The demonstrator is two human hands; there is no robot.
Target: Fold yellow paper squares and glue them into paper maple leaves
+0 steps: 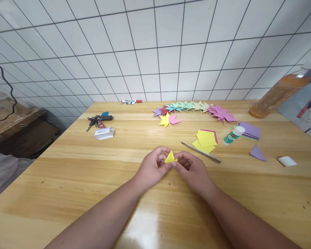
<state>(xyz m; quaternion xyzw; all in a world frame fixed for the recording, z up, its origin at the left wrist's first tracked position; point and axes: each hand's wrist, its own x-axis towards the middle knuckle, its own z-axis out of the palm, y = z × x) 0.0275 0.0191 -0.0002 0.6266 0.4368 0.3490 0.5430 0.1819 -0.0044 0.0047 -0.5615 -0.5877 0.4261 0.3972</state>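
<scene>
Between my two hands is a small piece of folded yellow paper (170,157), with a pointed peak standing up. My left hand (155,163) pinches its left side between thumb and fingers. On the other side, my right hand (193,169) grips the right lower edge, thumb in front. Both thumbs nearly meet at the bottom of the paper. Just right of my right hand lies a thin metal strip (201,152), slanting across the wood. Yellow paper sheets (206,138) rest beyond it, with a magenta edge showing underneath.
Folded paper leaves (189,106) in several colours line the back of the wooden table (75,193). At right are a glue stick (234,135), a purple paper stack (249,130), a purple triangle (257,153) and a bottle (281,91). Keys (100,120), a small box (104,133) and a marker (131,101) lie left.
</scene>
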